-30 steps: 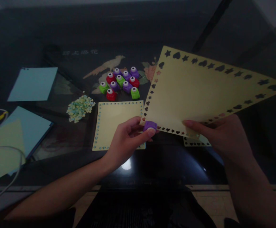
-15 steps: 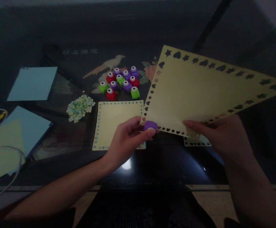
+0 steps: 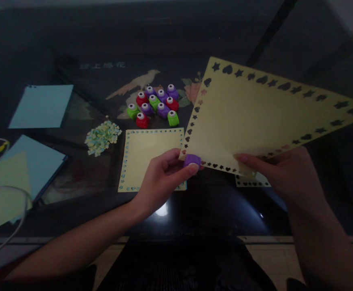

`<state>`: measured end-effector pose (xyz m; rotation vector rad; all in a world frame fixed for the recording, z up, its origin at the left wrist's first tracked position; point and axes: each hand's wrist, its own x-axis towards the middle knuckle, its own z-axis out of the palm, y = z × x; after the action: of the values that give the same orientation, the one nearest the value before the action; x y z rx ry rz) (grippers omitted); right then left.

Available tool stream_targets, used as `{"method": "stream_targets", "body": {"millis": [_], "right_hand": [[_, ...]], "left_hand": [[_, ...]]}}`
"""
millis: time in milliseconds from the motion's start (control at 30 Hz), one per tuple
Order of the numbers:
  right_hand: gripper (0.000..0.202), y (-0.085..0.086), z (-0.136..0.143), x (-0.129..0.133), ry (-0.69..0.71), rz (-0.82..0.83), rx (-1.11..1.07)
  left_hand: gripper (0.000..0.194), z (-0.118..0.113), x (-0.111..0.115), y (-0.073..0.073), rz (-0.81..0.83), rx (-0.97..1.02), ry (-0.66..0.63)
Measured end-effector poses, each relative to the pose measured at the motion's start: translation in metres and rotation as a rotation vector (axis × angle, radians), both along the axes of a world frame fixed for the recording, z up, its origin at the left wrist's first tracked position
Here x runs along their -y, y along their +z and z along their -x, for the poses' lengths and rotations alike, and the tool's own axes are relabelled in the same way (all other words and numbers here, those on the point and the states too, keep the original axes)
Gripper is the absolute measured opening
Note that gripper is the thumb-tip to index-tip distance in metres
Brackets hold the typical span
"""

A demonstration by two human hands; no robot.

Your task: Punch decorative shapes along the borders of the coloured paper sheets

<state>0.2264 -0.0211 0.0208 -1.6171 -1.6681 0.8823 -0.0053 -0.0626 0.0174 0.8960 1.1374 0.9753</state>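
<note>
My left hand (image 3: 164,173) is closed round a purple punch (image 3: 192,160), its thumb on the white button. The punch sits on the lower left edge of a yellow sheet (image 3: 249,117), near the corner. Star, heart and other cut-outs line the borders of this sheet. My right hand (image 3: 288,173) pinches the sheet's lower edge, thumb on top and fingers underneath, holding it raised and tilted. Behind my left hand, another yellow sheet (image 3: 152,149) with punched borders lies on the dark table, partly covered by the hand.
Several purple, red and green punches (image 3: 153,103) stand at the middle. A pile of small paper cut-outs (image 3: 102,137) lies left of them. Blue sheets (image 3: 43,107), a yellow sheet (image 3: 6,194) and a white cable (image 3: 24,218) are at the left. Another punched sheet (image 3: 252,183) lies under my right hand.
The far right part of the raised yellow sheet has shifted very slightly. Both hands keep their places and their holds.
</note>
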Motion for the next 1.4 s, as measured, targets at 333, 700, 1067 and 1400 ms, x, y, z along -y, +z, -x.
{"method": "stream_targets", "body": {"millis": [333,700,1067,1400], "right_hand": [[0.02,0.0016,0.0019,0.0005,0.018,-0.023,-0.005],[0.024,0.0008,0.0013,0.0014,-0.002,-0.066,0.005],[0.019,0.0049,0.0003,0.0039,0.04,-0.076,0.036],[0.019,0.0033,0.0022,0.0051,0.016,-0.085,-0.004]], "left_hand": [[0.018,-0.0012,-0.0006,0.0022,-0.005,-0.021,0.015],[0.017,-0.0012,-0.0004,0.0003,-0.016,-0.009,0.026],[0.014,-0.0025,-0.0032,0.0019,-0.04,-0.027,0.018],[0.013,-0.0016,-0.0083,0.0022,-0.07,-0.103,-0.017]]}}
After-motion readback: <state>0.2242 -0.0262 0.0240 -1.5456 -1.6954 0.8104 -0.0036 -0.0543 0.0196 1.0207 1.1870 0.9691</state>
